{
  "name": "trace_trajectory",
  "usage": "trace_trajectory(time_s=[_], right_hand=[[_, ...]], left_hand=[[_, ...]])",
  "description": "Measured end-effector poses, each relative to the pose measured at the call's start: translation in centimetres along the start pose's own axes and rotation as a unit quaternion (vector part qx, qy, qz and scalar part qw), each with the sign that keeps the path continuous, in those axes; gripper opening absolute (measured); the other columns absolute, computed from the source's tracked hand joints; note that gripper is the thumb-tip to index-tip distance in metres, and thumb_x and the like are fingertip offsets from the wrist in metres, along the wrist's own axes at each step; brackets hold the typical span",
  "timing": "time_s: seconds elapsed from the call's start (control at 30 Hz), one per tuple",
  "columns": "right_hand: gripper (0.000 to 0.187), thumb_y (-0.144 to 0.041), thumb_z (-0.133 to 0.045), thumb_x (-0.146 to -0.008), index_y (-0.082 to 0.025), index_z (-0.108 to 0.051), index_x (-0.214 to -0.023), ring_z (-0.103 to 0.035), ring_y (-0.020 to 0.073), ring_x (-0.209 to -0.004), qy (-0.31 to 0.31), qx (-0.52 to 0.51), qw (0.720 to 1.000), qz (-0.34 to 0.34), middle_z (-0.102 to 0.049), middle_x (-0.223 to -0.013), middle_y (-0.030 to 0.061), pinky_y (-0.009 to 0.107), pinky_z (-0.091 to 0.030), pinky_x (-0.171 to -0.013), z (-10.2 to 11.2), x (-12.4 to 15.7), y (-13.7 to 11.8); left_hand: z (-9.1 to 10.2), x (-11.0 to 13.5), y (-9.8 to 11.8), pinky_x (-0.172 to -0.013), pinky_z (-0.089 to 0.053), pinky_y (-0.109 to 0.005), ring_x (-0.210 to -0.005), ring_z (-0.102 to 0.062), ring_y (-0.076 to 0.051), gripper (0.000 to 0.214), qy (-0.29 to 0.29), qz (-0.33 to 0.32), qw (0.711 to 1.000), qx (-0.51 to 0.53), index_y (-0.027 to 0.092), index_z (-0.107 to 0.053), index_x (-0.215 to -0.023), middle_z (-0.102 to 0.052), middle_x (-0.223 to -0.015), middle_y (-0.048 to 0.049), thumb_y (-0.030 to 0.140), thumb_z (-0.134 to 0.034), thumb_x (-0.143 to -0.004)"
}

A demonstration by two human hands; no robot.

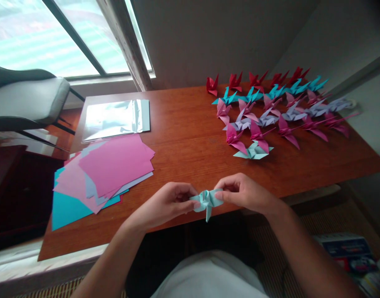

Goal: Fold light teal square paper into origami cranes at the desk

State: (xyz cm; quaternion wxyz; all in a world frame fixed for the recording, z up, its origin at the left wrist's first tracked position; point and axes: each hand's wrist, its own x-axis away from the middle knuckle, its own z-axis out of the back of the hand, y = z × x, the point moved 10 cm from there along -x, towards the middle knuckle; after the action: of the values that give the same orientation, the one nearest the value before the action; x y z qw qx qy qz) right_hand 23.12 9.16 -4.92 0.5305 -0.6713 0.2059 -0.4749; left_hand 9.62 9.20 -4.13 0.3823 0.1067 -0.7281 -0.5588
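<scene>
A pale mint paper crane (206, 200) is held over the near edge of the table, one narrow folded point hanging down toward me. My left hand (170, 203) pinches its left wing between thumb and fingers. On the other side, my right hand (240, 191) grips the right wing the same way. Just beyond my right hand lies another mint paper crane (255, 150), set in front of the rows of folded cranes.
Rows of red cranes (235, 82), blue, light pink, lavender and magenta cranes (287, 131) fill the table's right side. Fanned coloured paper sheets (118, 163) lie at left, with a shiny plastic packet (115, 118) behind them. A chair (31, 97) stands beyond the wooden table (180, 136).
</scene>
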Motion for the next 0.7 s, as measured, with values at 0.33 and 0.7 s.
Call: trace_trajectory(time_s=[0.33,0.7], right_hand=[[0.028,-0.043,-0.075,-0.082,-0.015,-0.075,-0.085,-0.037,0.0058,-0.048,-0.098,-0.042,0.994,-0.029,-0.052,-0.057,-0.0061,0.019,-0.027,-0.044,-1.3,0.6,-0.3],[0.027,-0.041,-0.080,-0.080,-0.016,-0.073,-0.072,-0.050,0.0107,-0.072,-0.089,-0.105,0.986,0.091,-0.055,-0.083,0.0002,0.023,-0.039,-0.062,-1.3,0.5,-2.8]], left_hand=[[-0.4,0.2,1.1,-0.062,-0.042,-0.021,-0.069,-0.055,-0.012,0.026,-0.043,-0.027,0.998,0.028,0.014,-0.070,-0.080,-0.065,-0.076,-0.0016,0.039,-0.074,-0.085],[-0.9,0.5,2.5,-0.074,-0.047,-0.027,-0.078,-0.059,-0.016,0.023,-0.077,-0.116,0.970,0.199,0.015,-0.074,-0.073,-0.066,-0.083,-0.0051,0.036,-0.083,-0.076]])
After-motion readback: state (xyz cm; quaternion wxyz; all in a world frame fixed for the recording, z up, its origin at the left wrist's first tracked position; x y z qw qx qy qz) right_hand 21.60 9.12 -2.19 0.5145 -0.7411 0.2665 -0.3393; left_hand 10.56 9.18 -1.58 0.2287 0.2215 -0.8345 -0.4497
